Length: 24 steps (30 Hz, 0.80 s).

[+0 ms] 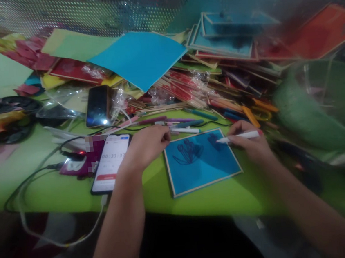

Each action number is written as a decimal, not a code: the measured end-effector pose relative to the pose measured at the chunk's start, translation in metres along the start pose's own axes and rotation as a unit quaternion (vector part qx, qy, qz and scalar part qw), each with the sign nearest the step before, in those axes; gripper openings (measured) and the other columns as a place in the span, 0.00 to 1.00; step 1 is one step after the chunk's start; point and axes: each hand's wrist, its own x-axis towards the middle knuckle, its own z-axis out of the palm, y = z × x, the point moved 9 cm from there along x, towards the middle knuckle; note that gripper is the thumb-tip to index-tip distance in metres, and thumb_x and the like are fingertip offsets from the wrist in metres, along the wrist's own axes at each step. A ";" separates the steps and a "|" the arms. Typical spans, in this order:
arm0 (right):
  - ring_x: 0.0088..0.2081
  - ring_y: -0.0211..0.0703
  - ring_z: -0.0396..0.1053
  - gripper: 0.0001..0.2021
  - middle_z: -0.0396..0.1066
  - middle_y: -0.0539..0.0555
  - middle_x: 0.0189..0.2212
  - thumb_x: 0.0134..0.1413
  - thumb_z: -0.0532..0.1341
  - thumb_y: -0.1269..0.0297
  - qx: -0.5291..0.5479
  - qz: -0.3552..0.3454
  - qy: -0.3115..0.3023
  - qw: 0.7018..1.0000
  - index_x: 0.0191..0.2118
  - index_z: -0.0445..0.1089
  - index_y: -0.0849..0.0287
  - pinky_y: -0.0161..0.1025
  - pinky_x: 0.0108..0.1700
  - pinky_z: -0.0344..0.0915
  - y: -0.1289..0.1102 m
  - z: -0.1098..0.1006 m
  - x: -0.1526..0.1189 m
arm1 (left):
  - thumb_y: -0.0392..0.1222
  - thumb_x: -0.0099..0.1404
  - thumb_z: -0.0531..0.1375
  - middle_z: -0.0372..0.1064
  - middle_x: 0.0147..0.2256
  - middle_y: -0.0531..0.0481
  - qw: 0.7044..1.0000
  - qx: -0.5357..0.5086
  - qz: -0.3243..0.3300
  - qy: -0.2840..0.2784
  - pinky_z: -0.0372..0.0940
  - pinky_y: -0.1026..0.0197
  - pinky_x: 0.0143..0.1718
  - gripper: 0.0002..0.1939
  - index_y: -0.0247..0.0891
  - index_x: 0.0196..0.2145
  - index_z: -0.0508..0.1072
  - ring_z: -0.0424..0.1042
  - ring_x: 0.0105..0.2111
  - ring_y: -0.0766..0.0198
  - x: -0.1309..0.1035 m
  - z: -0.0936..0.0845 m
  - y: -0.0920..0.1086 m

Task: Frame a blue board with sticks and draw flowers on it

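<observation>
Drawing step seems in hand: right hand [256,147] pinches white marker [247,135], tip at blue card [205,175], far right part. Card lies between hands. Left hand [149,141], fingers curled inward, near far left corner. Next stroke needs steady card.

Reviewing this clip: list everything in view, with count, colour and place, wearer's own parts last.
drawn-on card: one, blue, pale edge, between the hands
marker: one, white, in the right hand
loose pens: several, mixed colours, beyond the card
lit phone: one, white screen, beside left forearm
dark phone: one, behind it
cables: several, black and white, left
large sheet: one, blue, atop the pile
stacked cards: several, blue, far right
sticks: many, red and pale, centre
paper pieces: many, pink, yellow, green, far left
tub: one, green, right
table: one, green, beneath
left hand: one, by the card's corner
right hand: one, around the marker
</observation>
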 end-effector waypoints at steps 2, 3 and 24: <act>0.30 0.42 0.70 0.08 0.74 0.50 0.28 0.47 0.71 0.60 0.007 0.000 -0.003 1.000 0.32 0.75 0.54 0.39 0.32 0.67 -0.002 0.001 0.001 | 0.34 0.65 0.60 0.79 0.40 0.49 1.000 -0.001 -0.002 0.000 0.61 0.59 0.34 0.06 0.41 0.35 0.77 0.76 0.38 0.56 0.000 0.000 0.000; 0.30 0.42 0.70 0.08 0.75 0.50 0.29 0.47 0.72 0.60 0.003 -0.001 -0.001 1.000 0.33 0.76 0.54 0.39 0.33 0.67 -0.003 0.001 0.001 | 0.34 0.66 0.60 0.79 0.40 0.49 1.000 -0.002 -0.002 0.000 0.61 0.59 0.34 0.06 0.41 0.35 0.77 0.76 0.38 0.56 0.000 0.000 0.000; 0.27 0.42 0.64 0.09 0.70 0.49 0.23 0.48 0.70 0.60 -0.101 -0.031 0.009 0.994 0.27 0.70 0.53 0.39 0.29 0.61 -0.006 -0.001 -0.003 | 0.34 0.65 0.59 0.79 0.39 0.50 1.000 -0.003 0.004 0.005 0.60 0.59 0.34 0.06 0.41 0.35 0.77 0.76 0.37 0.56 0.001 0.001 -0.001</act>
